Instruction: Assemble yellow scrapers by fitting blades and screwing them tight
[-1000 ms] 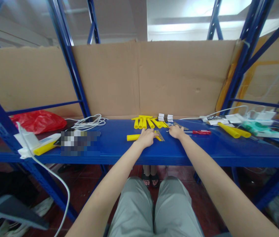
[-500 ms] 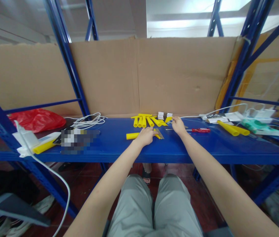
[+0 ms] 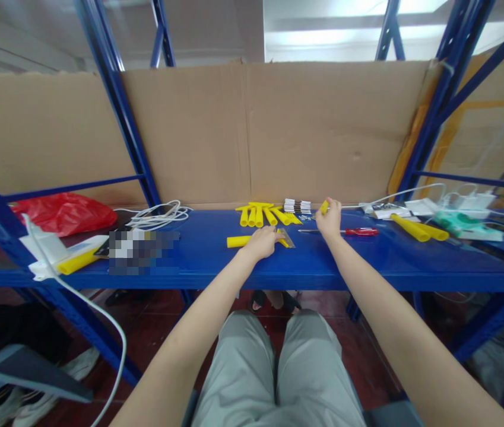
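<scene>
In the head view, the left hand is closing over the middle of a yellow scraper, holding it flat against the blue table; the scraper's round handle is pointing left, and its thin blade is showing just right of the fingers. The scraper is lying in the middle of the table, toward the near edge. The right hand is standing farther right and a little farther back, its fingers drawn narrow and pinching a small yellow piece above the table.

A screwdriver is lying crosswise by the right wrist, its red handle pointing right and its shaft reaching left past the hand. Beyond the left hand, a row of yellow T-shaped handles is lying near the far edge, with a stack of white-edged pieces resting just to the right.

On the far left, a red plastic bag and a coil of white cable are lying on the table. On the right, two yellow handles are resting side by side, with a green object lying beyond them. A cardboard panel is standing along the far edge.
</scene>
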The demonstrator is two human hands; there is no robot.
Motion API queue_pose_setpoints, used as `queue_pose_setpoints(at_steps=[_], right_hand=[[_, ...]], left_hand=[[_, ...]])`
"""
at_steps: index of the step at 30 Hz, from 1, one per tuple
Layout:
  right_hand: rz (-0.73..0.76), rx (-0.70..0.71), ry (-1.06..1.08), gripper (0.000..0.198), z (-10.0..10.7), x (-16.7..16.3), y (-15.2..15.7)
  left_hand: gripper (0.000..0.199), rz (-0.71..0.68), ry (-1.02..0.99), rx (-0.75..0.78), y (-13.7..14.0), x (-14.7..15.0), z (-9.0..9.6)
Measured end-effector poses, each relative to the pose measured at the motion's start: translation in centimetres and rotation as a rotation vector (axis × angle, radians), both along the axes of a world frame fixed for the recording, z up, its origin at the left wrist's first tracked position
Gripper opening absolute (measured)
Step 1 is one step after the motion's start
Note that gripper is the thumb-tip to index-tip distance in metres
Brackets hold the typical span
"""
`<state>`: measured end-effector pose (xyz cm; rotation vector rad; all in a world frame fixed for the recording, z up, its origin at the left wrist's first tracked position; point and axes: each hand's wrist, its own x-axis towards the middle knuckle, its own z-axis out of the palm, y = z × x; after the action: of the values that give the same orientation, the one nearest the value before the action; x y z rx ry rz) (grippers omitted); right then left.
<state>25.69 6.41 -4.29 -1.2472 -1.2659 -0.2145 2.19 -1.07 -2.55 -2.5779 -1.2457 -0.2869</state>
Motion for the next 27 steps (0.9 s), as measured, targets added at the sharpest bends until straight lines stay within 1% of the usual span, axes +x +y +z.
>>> queue_pose_setpoints(at_steps=[4,7,10,12,15,18,20,23,27], right_hand=[[0.004,-0.040,0.001,0.055,-0.4,0.1,0.2],[0.039,-0.076,0.088,0.059,-0.5,0.1,0.6],[0.088,-0.191,0.240,0.063,-0.4,-0.1,0.7],[0.111,-0.266,0.320,0.061,-0.2,-0.3,0.6],[0.104,-0.304,0.357,0.052,0.2,-0.5,0.0],[0.050,-0.325,0.376,0.048,0.7,-0.7,-0.8],[0.063,-0.362,0.429,0.049,1.1,-1.0,-1.5],[0.133,-0.429,0.539,0.052,1.7,-1.6,-2.5],[0.134,-0.480,0.646,0.053,2.2,-2.3,-3.3]], left_hand=[[0.043,-0.006,-0.010,0.003,0.1,0.0,-0.1],[0.044,-0.008,-0.012,0.002,0.1,-0.1,-0.1],[0.045,-0.008,-0.010,-0.001,0.1,-0.1,-0.1],[0.045,-0.010,-0.009,-0.002,0.1,0.0,-0.1],[0.047,-0.017,-0.005,0.001,0.1,0.0,0.0],[0.046,-0.020,0.003,-0.001,-0.1,0.1,0.1],[0.045,-0.007,0.010,-0.002,-0.2,0.1,0.2],[0.046,0.016,0.018,-0.002,-0.3,0.2,0.3],[0.045,0.017,0.011,-0.011,-0.3,0.2,0.3]])
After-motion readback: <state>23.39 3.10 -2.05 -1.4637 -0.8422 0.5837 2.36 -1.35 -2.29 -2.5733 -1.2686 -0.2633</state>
